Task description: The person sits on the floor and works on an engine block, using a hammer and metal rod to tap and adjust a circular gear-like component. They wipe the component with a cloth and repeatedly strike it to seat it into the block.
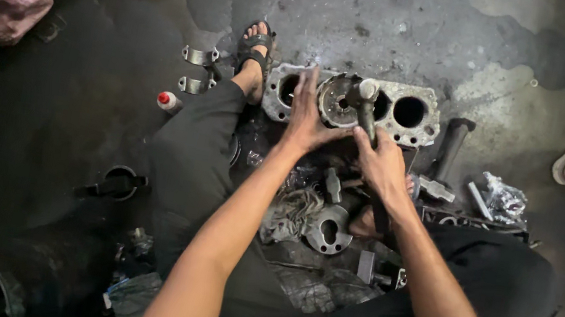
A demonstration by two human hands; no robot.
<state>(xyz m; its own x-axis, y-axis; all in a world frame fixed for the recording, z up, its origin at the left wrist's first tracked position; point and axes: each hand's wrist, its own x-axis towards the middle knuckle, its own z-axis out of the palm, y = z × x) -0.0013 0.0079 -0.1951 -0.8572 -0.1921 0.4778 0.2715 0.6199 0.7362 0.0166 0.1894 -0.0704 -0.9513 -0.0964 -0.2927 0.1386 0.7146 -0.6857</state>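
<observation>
Both hands are on the job: the left hand (307, 118) lies spread flat over the piston (336, 101) sitting in the middle bore of the engine block (422, 133) on the floor (369, 19), while the right hand (382, 167) is clenched round a hammer handle (366, 115) standing on that piston. It looks only partly seated, and the bore to the right gapes empty, with caps (197, 70), a pipe (451, 143) and loose parts (327, 228) scattered round the sandalled foot (254, 53).

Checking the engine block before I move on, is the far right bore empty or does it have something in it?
Empty, as far as the view shows: the right bore of the engine block is an open dark hole, while the middle bore holds a round metal part.
</observation>
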